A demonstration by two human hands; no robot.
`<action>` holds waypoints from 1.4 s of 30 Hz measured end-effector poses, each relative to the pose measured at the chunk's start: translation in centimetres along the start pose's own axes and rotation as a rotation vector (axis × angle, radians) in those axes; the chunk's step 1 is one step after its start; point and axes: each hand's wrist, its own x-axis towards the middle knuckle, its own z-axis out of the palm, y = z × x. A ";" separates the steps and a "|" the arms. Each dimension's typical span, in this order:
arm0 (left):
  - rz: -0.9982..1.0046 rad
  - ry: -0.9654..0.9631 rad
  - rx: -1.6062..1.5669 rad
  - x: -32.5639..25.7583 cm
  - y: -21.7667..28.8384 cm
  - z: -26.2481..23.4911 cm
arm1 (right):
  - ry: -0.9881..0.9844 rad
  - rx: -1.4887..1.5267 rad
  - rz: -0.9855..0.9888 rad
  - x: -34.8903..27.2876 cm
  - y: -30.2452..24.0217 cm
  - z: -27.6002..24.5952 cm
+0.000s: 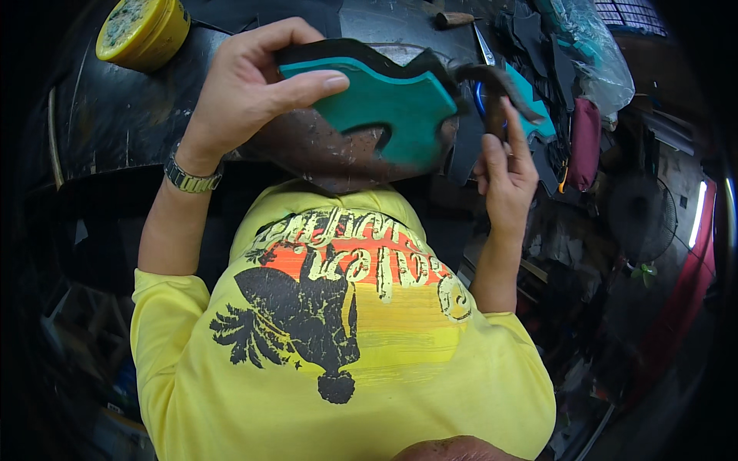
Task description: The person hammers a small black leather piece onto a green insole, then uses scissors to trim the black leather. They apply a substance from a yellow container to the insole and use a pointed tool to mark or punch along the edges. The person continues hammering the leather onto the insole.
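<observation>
My left hand (261,88) pinches the upper left edge of a cut piece (377,104), thumb on its face. The piece has a teal layer with a notched outline and a black layer along its upper edge. It is held up, tilted, over a worn brown board (296,142). At the right, my right hand (503,165) is closed around the short handle of a hammer (503,81), index finger stretched along it. The hammer's dark head is curved, and its left end is close to the piece's right edge; whether they touch I cannot tell.
A yellow tub (146,34) stands at the back left of the black worktop (115,115). Scissors (483,48) and a wooden-handled tool (453,19) lie at the back. Black cut pieces (530,34), a clear plastic bag (603,65) and a maroon bundle (584,146) crowd the right.
</observation>
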 end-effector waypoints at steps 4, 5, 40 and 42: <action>-0.132 -0.034 0.347 0.3 -1.1 0.8 | 0.007 0.069 -0.117 -0.9 -2.2 -0.6; -0.120 -0.009 0.411 0.2 -1.4 0.9 | -0.032 0.079 -0.192 -1.1 -2.5 -0.5; 0.046 0.030 0.610 -1.2 -2.9 4.8 | -0.356 -0.471 -0.065 -1.7 -1.3 1.6; 0.148 0.013 0.617 -1.3 -2.9 5.1 | -0.359 -0.470 -0.056 -1.7 -1.3 1.6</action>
